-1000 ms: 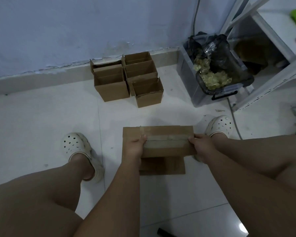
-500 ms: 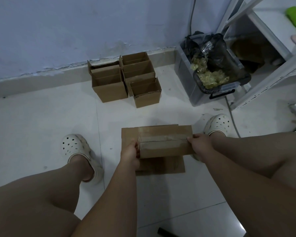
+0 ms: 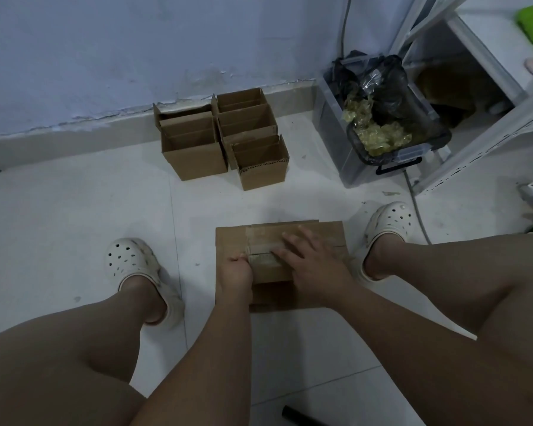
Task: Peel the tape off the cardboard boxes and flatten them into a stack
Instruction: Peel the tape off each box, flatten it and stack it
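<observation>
**Q:** So, reading left to right, what does each hand do, and why?

**A:** Left hand (image 3: 234,270): fingers curled, pinching the left end of the tape (image 3: 265,238) on the closed box (image 3: 228,241). This grip is apparently chosen to start the peel along the seam. Right hand (image 3: 316,265): fingers straight and spread, pressing flat on the lid, judged to pin the box against the pull. The box sits on the floor (image 3: 74,210) between the feet, within easy reach.

**Q:** And the count?

**A:** Two white clogs (image 3: 130,262), one either side. Five open boxes (image 3: 194,158) stand against the wall, as nearly as their overlap allows; none is flattened, so that step appears largely ahead. One taped box is under the hands, with one broad band of tape across its top. One grey bin (image 3: 336,149) stands at right, holding yellowish wads (image 3: 379,136), likely spent tape. One darker cardboard piece (image 3: 271,298) lies under the box; whether it is a flattened box cannot be told.
</observation>
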Available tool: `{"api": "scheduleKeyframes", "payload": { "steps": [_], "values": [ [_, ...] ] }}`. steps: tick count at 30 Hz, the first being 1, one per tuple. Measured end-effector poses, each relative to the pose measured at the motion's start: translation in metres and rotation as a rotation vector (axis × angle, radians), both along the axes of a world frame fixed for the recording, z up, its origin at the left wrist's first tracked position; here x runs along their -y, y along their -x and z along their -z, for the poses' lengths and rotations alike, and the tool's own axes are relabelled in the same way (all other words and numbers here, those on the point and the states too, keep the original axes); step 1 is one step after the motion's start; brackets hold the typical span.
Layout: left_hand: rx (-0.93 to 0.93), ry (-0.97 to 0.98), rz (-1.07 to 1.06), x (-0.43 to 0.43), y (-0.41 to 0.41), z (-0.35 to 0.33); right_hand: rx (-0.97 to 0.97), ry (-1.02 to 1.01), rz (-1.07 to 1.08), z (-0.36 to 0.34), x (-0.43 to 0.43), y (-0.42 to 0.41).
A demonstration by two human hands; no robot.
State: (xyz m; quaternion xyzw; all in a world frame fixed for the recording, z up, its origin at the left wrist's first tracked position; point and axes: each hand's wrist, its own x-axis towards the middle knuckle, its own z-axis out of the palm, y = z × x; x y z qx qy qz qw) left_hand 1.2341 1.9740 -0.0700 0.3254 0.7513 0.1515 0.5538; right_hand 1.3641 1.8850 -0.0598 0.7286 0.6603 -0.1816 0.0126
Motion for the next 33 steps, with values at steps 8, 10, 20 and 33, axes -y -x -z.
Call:
{"api": "scheduleKeyframes", "payload": {
  "steps": [8,10,20,33],
  "values": [
    [-0.107,-0.126,0.088,0.004,-0.002,0.005,-0.016,0.097,-0.065,0.009,-0.002,0.014],
    [-0.092,-0.105,0.076,0.003,-0.003,0.003,-0.03,0.116,-0.056,0.008,-0.006,0.016],
    [-0.154,-0.258,-0.027,0.013,0.0,0.017,-0.076,0.122,-0.041,0.012,-0.006,0.019],
    [-0.171,-0.187,0.038,0.0,0.004,0.016,-0.09,0.153,-0.011,0.014,-0.005,0.022]
  ]
}}
